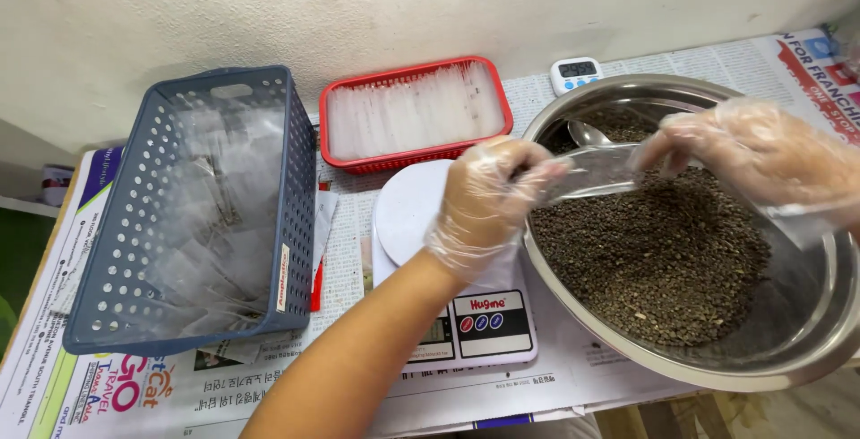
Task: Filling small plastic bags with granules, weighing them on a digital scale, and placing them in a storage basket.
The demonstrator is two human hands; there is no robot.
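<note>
Left hand: I see my left hand (pixel 484 202), in a thin clear disposable glove, over the near rim of the steel bowl; its grip is closed, pinching the left end of a small clear pouch.
Right hand: my right hand (pixel 761 157), gloved the same way, is over the far right part of the bowl; its fingers are closed on the right end of the same pouch.
Clear pouch: the small clear pouch (pixel 598 172) is stretched between my 2 hands, just above the dark seeds, roughly level.
Steel bowl: the steel bowl (pixel 806 331) stands at the right of the bench and holds a bed of dark seeds (pixel 654 260).
Spoon: a metal spoon (pixel 587 132) lies in the seeds at the far left of the bowl.
Scale: a white kitchen scale (pixel 466 314) with a round white platform sits just left of the bowl, under my left wrist.
Red tray: a red tray (pixel 358 90) near the wall holds a row of clear pouches.
Blue basket: a blue perforated basket (pixel 296 215) at the left holds loose clear pouches.
Timer: a small white digital timer (pixel 574 73) stands by the wall, behind the bowl.
Bench: the bench is covered in newspaper (pixel 224 385).
</note>
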